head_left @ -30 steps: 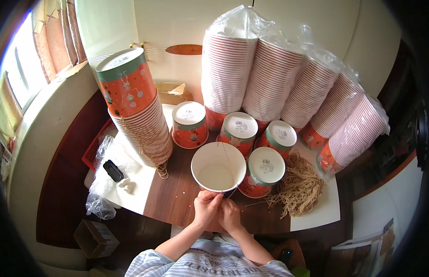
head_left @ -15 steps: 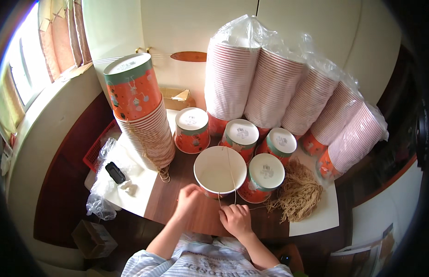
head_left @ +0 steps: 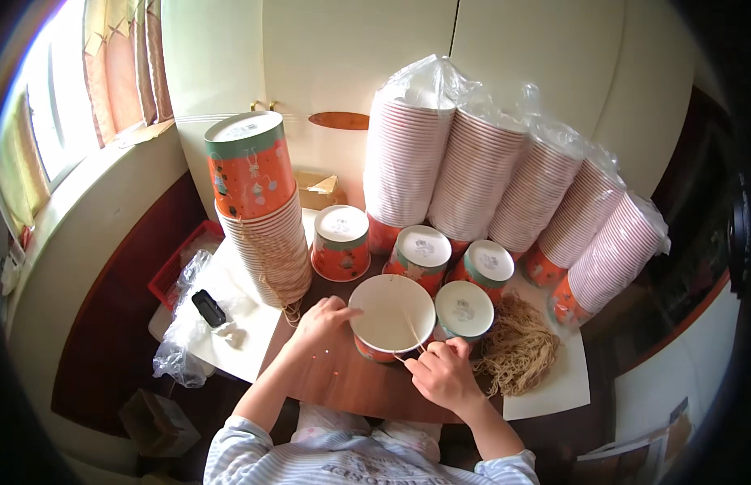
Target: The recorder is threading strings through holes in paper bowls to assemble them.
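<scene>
While the cup (head_left: 391, 317) is steadied upright at its left rim by the left hand (head_left: 323, 322), a cord (head_left: 411, 330) is pinched by the right hand (head_left: 442, 373).
The cord is seen slanting across the cup's mouth, up and away from the nearer right hand.

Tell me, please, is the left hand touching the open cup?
Touching: the head view shows the left hand with fingertips on the rim of the open cup.
</scene>
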`<move>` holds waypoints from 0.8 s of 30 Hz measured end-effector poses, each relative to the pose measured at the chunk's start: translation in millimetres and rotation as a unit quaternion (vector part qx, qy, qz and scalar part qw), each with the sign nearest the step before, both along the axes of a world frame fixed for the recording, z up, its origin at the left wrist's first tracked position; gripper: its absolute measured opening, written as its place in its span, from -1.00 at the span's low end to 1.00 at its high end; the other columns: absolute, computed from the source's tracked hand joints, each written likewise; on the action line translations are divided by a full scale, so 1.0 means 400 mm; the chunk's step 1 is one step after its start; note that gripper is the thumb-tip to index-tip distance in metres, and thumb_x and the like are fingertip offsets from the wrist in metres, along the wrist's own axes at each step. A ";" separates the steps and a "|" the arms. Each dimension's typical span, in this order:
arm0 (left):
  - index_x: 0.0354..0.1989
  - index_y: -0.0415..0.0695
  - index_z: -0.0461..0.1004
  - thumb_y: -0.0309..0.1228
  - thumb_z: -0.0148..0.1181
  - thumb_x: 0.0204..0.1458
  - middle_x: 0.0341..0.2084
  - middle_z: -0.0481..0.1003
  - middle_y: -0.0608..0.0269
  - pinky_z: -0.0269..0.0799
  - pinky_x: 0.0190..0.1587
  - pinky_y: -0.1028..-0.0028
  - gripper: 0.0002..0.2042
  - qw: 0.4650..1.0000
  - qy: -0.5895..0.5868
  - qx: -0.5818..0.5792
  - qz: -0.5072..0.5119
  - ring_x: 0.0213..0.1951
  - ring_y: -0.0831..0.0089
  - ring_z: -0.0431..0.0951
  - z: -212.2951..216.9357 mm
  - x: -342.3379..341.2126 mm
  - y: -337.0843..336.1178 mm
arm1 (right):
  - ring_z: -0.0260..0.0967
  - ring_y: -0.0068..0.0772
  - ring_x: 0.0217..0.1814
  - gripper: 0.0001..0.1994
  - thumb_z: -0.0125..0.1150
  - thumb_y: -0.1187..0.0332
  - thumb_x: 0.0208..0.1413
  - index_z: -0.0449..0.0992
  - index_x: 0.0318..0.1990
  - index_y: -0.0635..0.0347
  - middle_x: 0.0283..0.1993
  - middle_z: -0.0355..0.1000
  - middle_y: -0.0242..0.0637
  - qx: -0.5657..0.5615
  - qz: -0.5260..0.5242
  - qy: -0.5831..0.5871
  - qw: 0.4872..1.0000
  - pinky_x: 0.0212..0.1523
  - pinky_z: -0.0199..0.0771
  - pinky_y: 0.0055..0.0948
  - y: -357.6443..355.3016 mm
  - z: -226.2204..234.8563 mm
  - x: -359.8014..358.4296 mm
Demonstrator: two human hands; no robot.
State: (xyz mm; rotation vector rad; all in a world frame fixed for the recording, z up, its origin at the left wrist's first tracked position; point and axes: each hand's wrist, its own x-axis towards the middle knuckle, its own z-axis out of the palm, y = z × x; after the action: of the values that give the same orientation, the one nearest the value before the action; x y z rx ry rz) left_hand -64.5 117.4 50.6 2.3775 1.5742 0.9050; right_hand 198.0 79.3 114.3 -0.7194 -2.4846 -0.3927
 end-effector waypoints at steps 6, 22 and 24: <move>-0.22 0.05 0.49 -0.53 0.14 -0.22 -0.34 0.35 0.20 0.35 -0.17 0.40 -0.69 0.997 0.070 0.040 -0.019 -0.23 0.24 0.37 0.045 -0.007 -0.017 | 0.19 -0.59 -0.28 -0.96 0.09 0.34 -0.12 0.42 -0.45 -0.04 -0.56 0.22 -0.57 0.091 -0.013 -0.024 0.996 -0.14 0.08 -0.37 0.029 0.072 0.001; -0.43 -0.22 0.39 -0.55 0.04 -0.24 -0.27 0.40 0.17 0.37 -0.17 0.38 -0.86 0.980 -0.064 -0.008 -0.191 -0.20 0.23 0.40 0.045 -0.069 -0.092 | 0.30 -0.39 -0.42 -0.89 0.23 0.42 -0.20 0.44 -0.44 0.10 -0.53 0.29 -0.42 0.028 0.149 0.063 0.986 -0.33 0.30 -0.38 0.117 0.232 0.004; -0.49 -0.22 0.36 -0.52 -0.02 -0.34 -0.39 0.39 0.19 0.25 -0.15 0.41 -0.85 0.952 -0.209 -0.066 -0.214 -0.25 0.28 0.32 0.046 -0.098 -0.096 | 0.30 -0.33 -0.39 -0.92 0.22 0.46 -0.19 0.45 -0.48 0.13 -0.48 0.32 -0.39 -0.041 0.180 0.097 0.978 -0.34 0.29 -0.41 0.114 0.270 -0.021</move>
State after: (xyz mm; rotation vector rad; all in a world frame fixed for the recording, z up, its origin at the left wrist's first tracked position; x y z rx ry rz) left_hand -103.7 78.9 68.9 2.1223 0.8872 1.0701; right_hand 189.6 124.7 222.4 -0.3076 -2.3891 -0.0814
